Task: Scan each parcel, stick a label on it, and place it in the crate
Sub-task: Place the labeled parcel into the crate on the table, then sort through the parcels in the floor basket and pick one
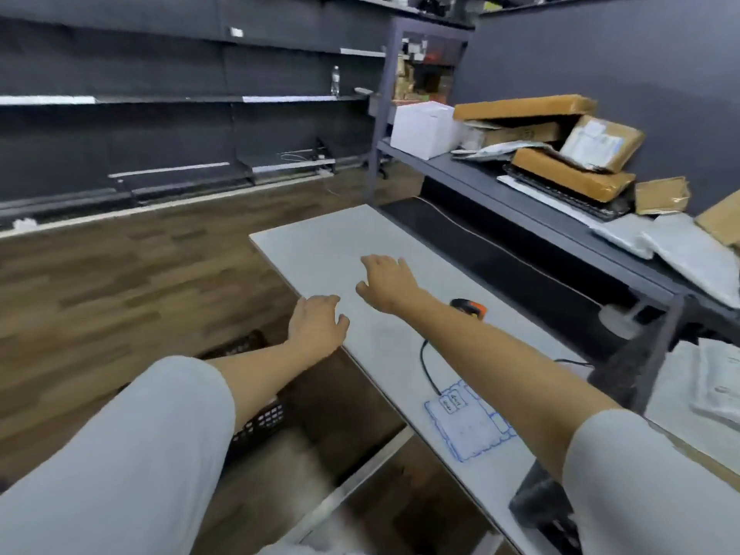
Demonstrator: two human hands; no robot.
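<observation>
Both my hands reach forward with nothing in them. My left hand point(316, 324) hangs over the left edge of the white table point(320, 242), fingers loosely curled. My right hand point(386, 280) hovers above the tabletop with relaxed fingers. An orange and black scanner point(470, 308) lies on the table just right of my right forearm, its black cable running toward me. A sheet of blue-outlined labels point(468, 422) lies near the table's front edge. The dark crate point(262, 418) sits on the floor left of the table, under my left arm. Brown parcels point(568, 174) are stacked on the grey shelf.
The grey shelf point(460, 170) runs along the right behind the table, with a white box point(426, 128), grey mailer bags point(688, 250) and a keyboard point(560, 194). More white bags point(716, 378) lie at far right. Dark shelving lines the left wall over a wooden floor.
</observation>
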